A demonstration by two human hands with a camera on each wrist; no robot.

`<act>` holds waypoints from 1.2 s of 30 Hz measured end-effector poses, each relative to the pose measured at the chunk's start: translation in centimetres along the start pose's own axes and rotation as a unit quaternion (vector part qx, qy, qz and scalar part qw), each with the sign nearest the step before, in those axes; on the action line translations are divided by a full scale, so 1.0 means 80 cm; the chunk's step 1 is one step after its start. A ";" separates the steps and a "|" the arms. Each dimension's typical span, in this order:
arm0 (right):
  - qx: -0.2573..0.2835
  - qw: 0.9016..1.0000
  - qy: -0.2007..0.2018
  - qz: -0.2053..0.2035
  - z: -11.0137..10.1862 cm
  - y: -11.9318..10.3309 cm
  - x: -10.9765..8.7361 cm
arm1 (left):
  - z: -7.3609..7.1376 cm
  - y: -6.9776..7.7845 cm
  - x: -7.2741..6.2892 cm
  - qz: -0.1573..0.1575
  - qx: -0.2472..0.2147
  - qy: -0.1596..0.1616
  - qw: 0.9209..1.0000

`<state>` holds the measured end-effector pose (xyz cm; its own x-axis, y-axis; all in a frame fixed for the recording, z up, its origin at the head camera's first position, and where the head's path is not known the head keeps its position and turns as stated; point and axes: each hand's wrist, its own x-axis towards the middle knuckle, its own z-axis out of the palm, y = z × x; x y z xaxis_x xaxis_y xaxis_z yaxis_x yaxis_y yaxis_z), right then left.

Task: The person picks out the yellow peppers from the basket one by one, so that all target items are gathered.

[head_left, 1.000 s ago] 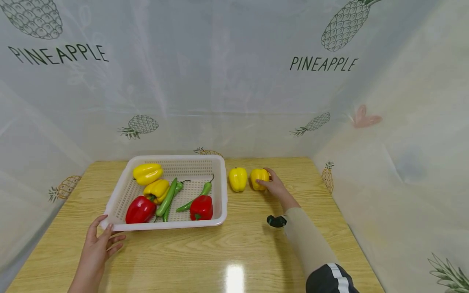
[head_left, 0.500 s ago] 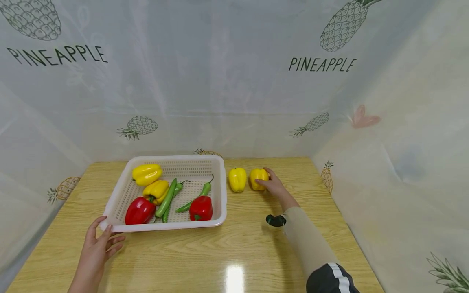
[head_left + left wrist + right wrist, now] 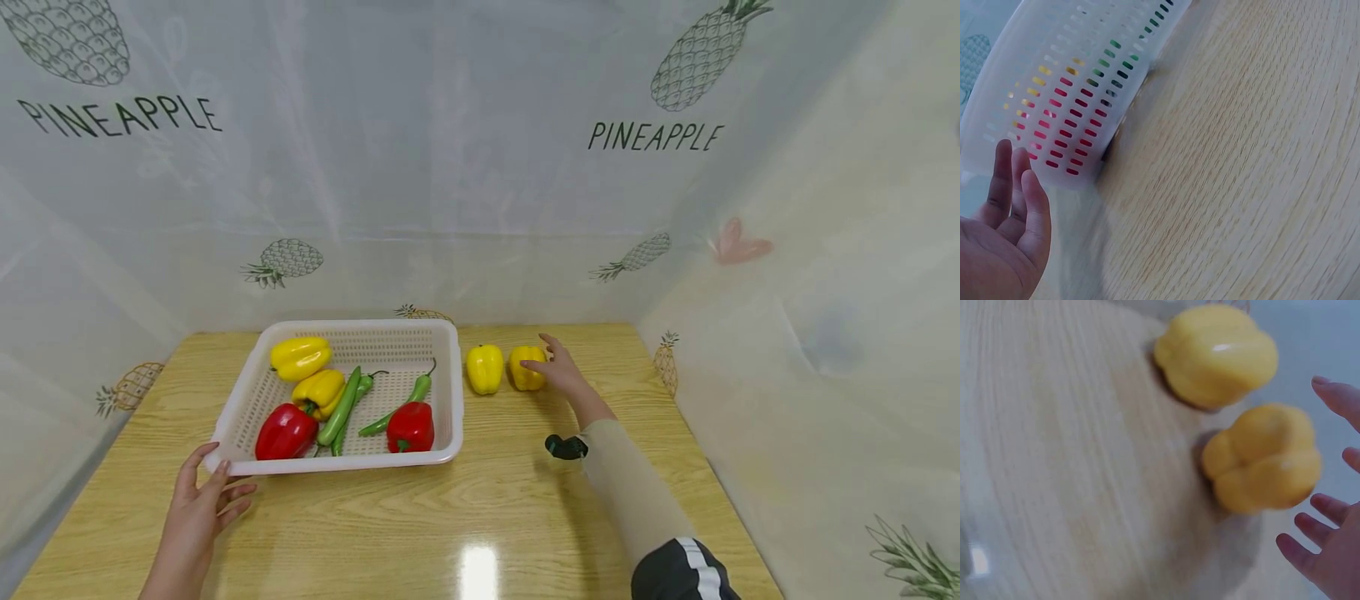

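Observation:
A white plastic basket holds two yellow bell peppers, two red bell peppers and several green chili peppers. At its near left corner my left hand pinches the rim between thumb and index finger; the other fingers extend below, beside the slotted wall. To the basket's right stand two more yellow bell peppers, a left one and a right one. My right hand is spread beside the right one, and the right wrist view shows a gap between its fingers and that pepper.
The wooden table meets a pineapple-print curtain behind and at the sides. A black curved piece sits at my right cuff.
My right hand has loosened from the right yellow bell pepper, its fingers spreading and lifting slightly away. That pepper stays in place. The left hand keeps its place at the basket corner.

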<state>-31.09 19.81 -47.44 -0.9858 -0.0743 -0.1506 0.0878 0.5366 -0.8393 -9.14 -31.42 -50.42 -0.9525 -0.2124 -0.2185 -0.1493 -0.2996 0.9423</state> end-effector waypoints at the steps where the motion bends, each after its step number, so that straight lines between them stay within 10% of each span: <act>1: -0.001 1.000 -0.001 -0.008 -0.002 -0.005 -0.001 | 0.000 0.000 0.000 -0.001 0.000 0.001 1.000; 22: -0.001 0.990 -0.095 -0.104 0.007 -0.088 -0.014 | -0.002 -0.004 0.000 0.023 -0.002 -0.011 1.000; 36: 0.007 0.972 -0.178 -0.154 0.061 -0.145 -0.023 | -0.001 -0.003 0.000 0.021 -0.003 -0.010 1.000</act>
<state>-29.62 9.64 -40.01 -0.8539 -0.5169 -0.0604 -0.1986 0.4310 -0.8803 -9.11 -31.43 -50.69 -0.9630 -0.2056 -0.1742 -0.1082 -0.2971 0.9487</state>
